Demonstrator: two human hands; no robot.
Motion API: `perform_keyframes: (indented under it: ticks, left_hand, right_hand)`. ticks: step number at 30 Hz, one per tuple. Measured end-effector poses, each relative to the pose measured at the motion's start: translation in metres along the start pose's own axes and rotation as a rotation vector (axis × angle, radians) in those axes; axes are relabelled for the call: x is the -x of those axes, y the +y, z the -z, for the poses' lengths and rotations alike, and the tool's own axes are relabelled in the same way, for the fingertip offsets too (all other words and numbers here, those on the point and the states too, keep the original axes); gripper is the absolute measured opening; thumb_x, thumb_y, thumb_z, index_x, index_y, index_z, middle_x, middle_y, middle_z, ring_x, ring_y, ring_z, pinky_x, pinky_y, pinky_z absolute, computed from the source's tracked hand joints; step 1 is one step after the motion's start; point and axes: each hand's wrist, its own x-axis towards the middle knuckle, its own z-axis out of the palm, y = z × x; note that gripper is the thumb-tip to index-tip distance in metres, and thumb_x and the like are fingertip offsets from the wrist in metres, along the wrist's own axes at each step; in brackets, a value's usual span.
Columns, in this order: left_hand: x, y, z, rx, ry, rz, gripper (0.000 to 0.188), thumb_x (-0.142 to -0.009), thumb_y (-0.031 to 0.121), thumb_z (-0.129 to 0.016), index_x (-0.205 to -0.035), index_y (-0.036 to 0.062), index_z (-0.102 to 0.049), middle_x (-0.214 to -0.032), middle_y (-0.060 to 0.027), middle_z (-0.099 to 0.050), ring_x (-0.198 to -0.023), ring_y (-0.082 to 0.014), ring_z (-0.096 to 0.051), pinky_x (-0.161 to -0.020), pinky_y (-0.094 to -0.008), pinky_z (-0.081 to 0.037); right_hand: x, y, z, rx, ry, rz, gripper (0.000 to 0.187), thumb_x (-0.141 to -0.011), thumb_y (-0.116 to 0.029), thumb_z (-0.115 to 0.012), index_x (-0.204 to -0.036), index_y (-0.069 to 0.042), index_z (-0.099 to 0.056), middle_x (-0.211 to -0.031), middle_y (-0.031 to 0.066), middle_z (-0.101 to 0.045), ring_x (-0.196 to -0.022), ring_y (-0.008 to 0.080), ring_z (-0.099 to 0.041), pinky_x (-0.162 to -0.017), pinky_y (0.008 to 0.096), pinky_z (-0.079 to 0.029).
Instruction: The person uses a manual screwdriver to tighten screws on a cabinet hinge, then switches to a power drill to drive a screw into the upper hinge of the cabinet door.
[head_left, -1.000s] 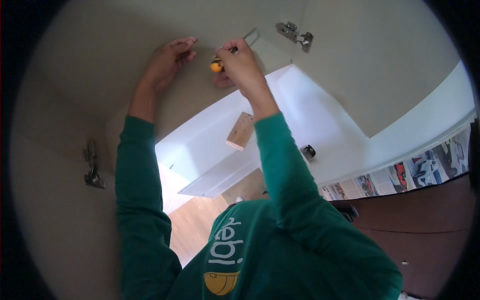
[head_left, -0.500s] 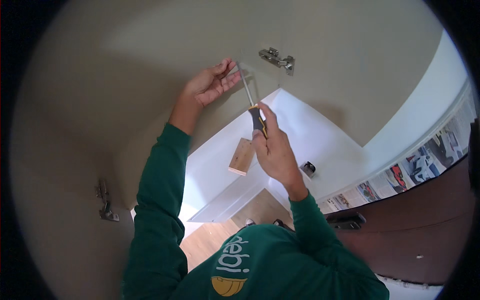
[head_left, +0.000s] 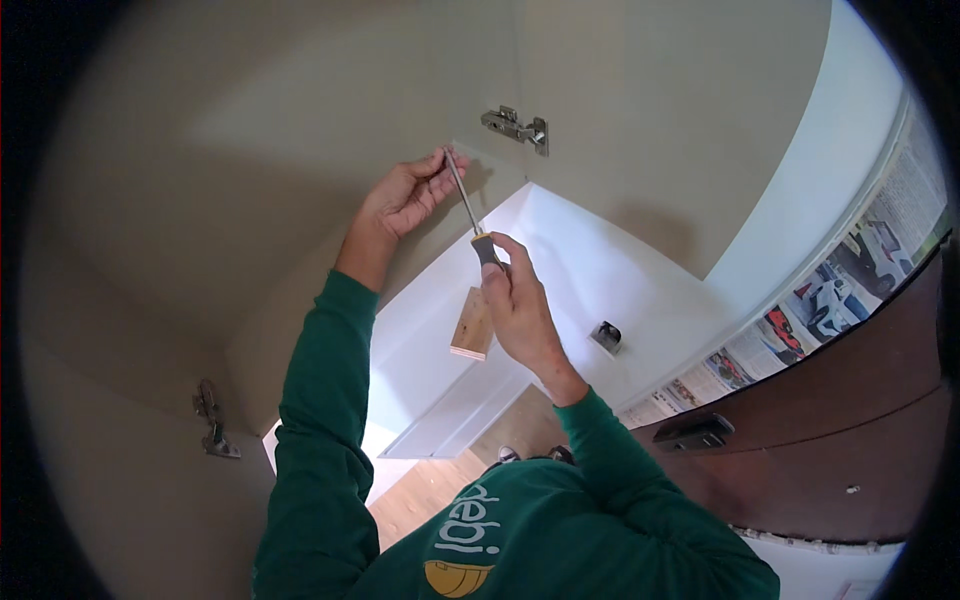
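My right hand [head_left: 524, 318] is wrapped round the dark grey and yellow handle of a screwdriver [head_left: 463, 196], whose metal shaft points up and left. The screwdriver's tip meets the fingertips of my left hand [head_left: 408, 196], where thumb and forefinger pinch together and the other fingers curl loosely behind the shaft. Whatever small thing the pinch holds, if anything, is too small to make out. Both hands are inside a beige cabinet, in front of its panel [head_left: 300, 110]. Up and right of the left hand, a metal cabinet hinge [head_left: 516, 128] joins the panel and the door [head_left: 660, 130].
A wooden block [head_left: 471, 325] lies on the white surface [head_left: 600, 270] below my hands. A small dark and metallic fitting [head_left: 606, 336] sits to its right. Another hinge [head_left: 212, 420] is at lower left. A brown door with a black handle [head_left: 694, 432] stands right, beside a newspaper-print strip [head_left: 770, 340].
The view has shifted slightly. My right hand and the screwdriver have moved left and slightly down in the picture, and the screwdriver's tip is still at my left fingertips.
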Motion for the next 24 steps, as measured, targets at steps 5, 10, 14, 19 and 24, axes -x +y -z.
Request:
perform_keyframes:
  ticks: [5, 10, 14, 19, 24]
  left_hand:
    - [-0.008, -0.014, -0.008, 0.022, 0.039, -0.043, 0.023, -0.105, 0.011, -0.056, -0.122, -0.0058, -0.059, -0.116, -0.0183, -0.066, -0.110, -0.0257, -0.069, -0.097, -0.0339, -0.062]
    - [-0.012, -0.009, -0.006, 0.056, 0.100, -0.063, 0.025, -0.106, 0.011, -0.056, -0.125, -0.0051, -0.057, -0.116, -0.0184, -0.066, -0.108, -0.0261, -0.070, -0.097, -0.0357, -0.062]
    - [-0.015, -0.012, -0.005, 0.017, 0.101, -0.067, 0.024, -0.105, 0.012, -0.056, -0.123, -0.0050, -0.057, -0.113, -0.0170, -0.067, -0.107, -0.0252, -0.070, -0.095, -0.0339, -0.062]
    - [-0.018, 0.000, -0.014, -0.122, 0.116, -0.028, 0.023, -0.105, 0.011, -0.056, -0.121, -0.0047, -0.059, -0.112, -0.0156, -0.068, -0.104, -0.0235, -0.071, -0.092, -0.0323, -0.063]
    - [-0.030, 0.021, -0.035, -0.343, 0.114, 0.050, 0.023, -0.105, 0.015, -0.059, -0.117, -0.0044, -0.062, -0.101, -0.0133, -0.070, -0.091, -0.0205, -0.074, -0.081, -0.0271, -0.065]
  right_hand:
    - [-0.004, 0.014, -0.006, -0.170, 0.013, -0.064, 0.035, -0.106, -0.021, -0.048, -0.134, 0.001, -0.051, -0.074, 0.0068, -0.055, -0.066, 0.0149, -0.053, -0.064, 0.0334, -0.046]
    - [0.002, 0.007, -0.002, -0.107, 0.007, -0.042, 0.034, -0.106, -0.022, -0.048, -0.130, 0.002, -0.052, -0.073, 0.0072, -0.055, -0.065, 0.0156, -0.053, -0.062, 0.0345, -0.046]
    - [0.002, 0.000, 0.005, -0.088, -0.001, -0.072, 0.031, -0.106, -0.021, -0.049, -0.128, 0.001, -0.053, -0.073, 0.0088, -0.056, -0.065, 0.0169, -0.055, -0.062, 0.0363, -0.047]
    - [-0.003, 0.002, -0.002, -0.032, -0.008, -0.020, 0.029, -0.106, -0.022, -0.050, -0.122, 0.002, -0.051, -0.075, 0.0093, -0.058, -0.067, 0.0168, -0.059, -0.061, 0.0374, -0.048]
    - [-0.018, -0.010, -0.034, -0.529, -0.189, -0.268, 0.030, -0.107, -0.025, -0.048, -0.118, 0.002, -0.045, -0.086, 0.0114, -0.061, -0.072, 0.0212, -0.066, -0.062, 0.0360, -0.053]
